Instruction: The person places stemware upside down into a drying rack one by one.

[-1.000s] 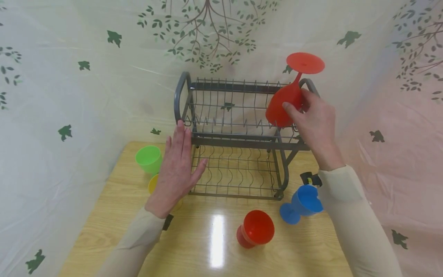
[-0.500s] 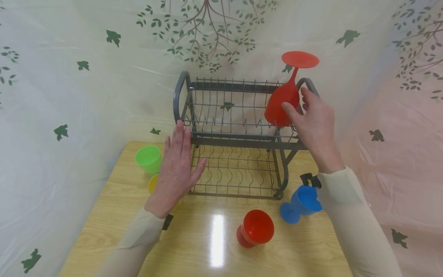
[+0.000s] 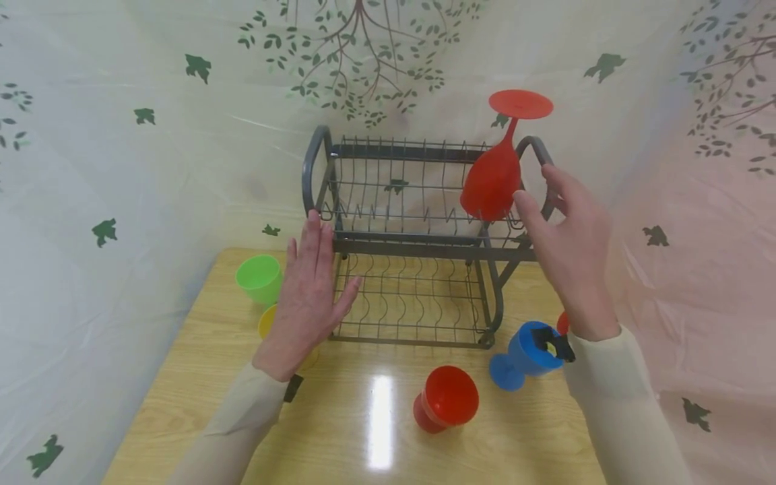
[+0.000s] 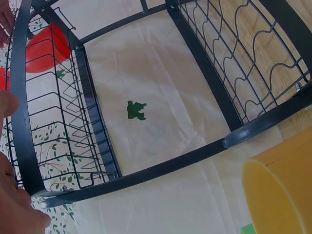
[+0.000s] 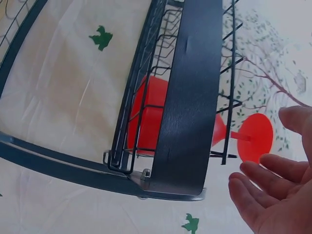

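A red plastic goblet (image 3: 494, 176) rests upside down and tilted in the right end of the upper tier of a dark two-tier dish rack (image 3: 418, 250), its round foot in the air. My right hand (image 3: 572, 249) hovers just right of the goblet, thumb and fingers apart, touching nothing that I can see. In the right wrist view the goblet's foot (image 5: 255, 138) shows beyond the rack bar, near the spread fingers. My left hand (image 3: 307, 296) lies with straight fingers against the rack's front left corner. Its fingers (image 4: 7, 195) show at the edge of the left wrist view.
On the wooden table (image 3: 339, 417) a second red cup (image 3: 450, 396) stands in front of the rack. A blue goblet (image 3: 526, 353) lies at the right by my sleeve, with a red bit behind it. Green (image 3: 259, 278) and yellow (image 3: 267, 322) cups stand left, the yellow mostly hidden.
My right hand has let go of the red goblet and drawn back to the right and down. The goblet has tipped slightly left and stays in the rack. The left hand has stayed put.
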`<state>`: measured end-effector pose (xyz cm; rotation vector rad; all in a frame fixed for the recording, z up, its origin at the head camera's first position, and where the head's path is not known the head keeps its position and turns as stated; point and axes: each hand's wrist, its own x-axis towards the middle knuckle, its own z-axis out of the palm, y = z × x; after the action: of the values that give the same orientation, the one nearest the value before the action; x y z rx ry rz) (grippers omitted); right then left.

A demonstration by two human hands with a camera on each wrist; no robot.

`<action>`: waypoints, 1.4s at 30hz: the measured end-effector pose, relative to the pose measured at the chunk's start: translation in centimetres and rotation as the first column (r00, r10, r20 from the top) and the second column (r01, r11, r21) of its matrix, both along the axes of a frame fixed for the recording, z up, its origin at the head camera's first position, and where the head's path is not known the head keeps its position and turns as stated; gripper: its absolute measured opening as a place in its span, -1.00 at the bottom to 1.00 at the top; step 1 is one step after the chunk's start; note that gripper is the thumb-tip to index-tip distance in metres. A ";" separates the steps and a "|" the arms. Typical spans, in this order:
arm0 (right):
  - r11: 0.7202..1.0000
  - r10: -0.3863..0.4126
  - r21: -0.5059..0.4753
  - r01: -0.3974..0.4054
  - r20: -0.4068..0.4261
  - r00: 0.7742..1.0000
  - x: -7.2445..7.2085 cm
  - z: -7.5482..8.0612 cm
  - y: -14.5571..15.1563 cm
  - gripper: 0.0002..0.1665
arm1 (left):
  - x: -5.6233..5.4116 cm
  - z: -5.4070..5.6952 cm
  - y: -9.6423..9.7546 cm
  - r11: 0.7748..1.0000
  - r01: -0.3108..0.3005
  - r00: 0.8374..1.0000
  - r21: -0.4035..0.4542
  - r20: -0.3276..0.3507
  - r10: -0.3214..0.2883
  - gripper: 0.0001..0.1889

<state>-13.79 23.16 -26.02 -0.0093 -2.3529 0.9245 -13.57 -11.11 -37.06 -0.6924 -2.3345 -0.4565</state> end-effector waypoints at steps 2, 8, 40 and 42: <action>1.000 -0.003 -0.021 0.002 -0.048 0.999 0.7 -0.4 0.0 -0.35 | 0.0 0.0 0.0 1.000 0.001 1.000 0.004 0.003 -0.001 -0.08; 0.996 0.018 -0.084 -0.035 -0.194 0.981 2.8 -2.4 0.1 -0.51 | -0.1 -0.1 0.1 1.000 0.009 1.000 0.011 -0.009 -0.009 -0.07; 0.984 0.110 -0.114 -0.134 -0.199 0.974 10.1 -13.3 2.3 -0.55 | 1.5 -0.7 2.4 0.996 0.006 0.984 0.090 -0.180 0.011 -0.12; 0.984 0.117 -0.107 -0.143 -0.218 0.969 10.2 -13.7 2.4 -0.56 | 2.0 -0.7 2.8 0.995 0.042 0.983 0.086 -0.183 -0.025 -0.14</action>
<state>-3.58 25.55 -39.75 0.1874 -2.1185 1.0768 -11.54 -8.31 -37.77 -0.7013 -2.1215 -0.4888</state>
